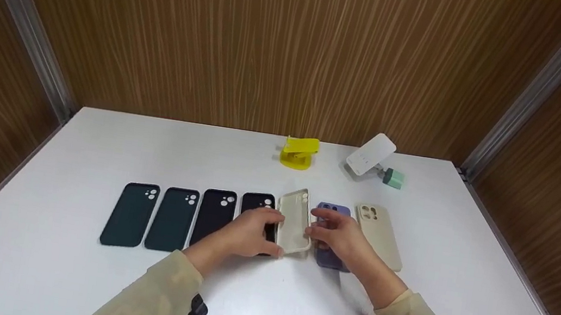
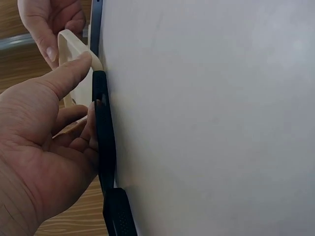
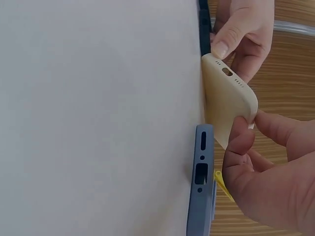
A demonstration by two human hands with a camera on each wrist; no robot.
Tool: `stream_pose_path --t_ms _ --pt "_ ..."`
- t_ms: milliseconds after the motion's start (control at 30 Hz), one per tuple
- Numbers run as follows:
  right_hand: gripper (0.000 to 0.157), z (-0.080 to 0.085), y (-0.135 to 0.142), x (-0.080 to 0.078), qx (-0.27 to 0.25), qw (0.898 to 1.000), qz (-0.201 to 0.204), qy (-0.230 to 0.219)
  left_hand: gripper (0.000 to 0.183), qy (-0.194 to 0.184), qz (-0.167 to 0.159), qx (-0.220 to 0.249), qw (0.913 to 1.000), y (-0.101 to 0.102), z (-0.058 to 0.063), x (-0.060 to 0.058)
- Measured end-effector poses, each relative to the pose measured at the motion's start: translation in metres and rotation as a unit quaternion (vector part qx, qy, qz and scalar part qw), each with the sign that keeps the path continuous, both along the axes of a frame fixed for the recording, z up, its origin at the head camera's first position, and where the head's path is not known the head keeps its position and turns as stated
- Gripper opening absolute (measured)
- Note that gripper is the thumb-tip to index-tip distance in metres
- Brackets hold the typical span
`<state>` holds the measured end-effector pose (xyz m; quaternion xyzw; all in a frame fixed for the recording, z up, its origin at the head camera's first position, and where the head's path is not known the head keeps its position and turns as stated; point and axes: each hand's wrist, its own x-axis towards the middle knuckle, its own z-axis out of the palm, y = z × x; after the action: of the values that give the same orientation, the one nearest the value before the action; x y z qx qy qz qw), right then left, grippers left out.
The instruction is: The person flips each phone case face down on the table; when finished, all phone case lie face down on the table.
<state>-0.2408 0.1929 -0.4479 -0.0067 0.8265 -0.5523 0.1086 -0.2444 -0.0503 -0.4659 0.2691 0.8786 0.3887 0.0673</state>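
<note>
- head view: the left hand (image 1: 250, 231) and right hand (image 1: 343, 238) grasp opposite long sides of a cream rectangular phone case (image 1: 294, 224), tilted, between a black rectangular phone case (image 1: 252, 201) on the left and a purple rectangular phone case (image 1: 330, 261) on the right.
- left wrist view: the left hand's thumb presses the cream case's near end.
- right wrist view: the right hand's fingertips pinch its raised right edge.
</note>
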Motion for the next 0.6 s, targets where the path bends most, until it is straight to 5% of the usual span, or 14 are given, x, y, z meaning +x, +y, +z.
stream_pose_path --t_ms 400,600 --pt "0.055 -0.001 0.005 0.002 -0.026 1.0 -0.005 0.003 0.073 0.022 0.036 0.043 0.9982 0.016 0.016 0.014" --pt "0.056 0.002 0.006 0.005 -0.011 1.0 -0.007 0.003 0.077 -0.012 0.039 0.076 0.9963 0.028 0.018 0.024"
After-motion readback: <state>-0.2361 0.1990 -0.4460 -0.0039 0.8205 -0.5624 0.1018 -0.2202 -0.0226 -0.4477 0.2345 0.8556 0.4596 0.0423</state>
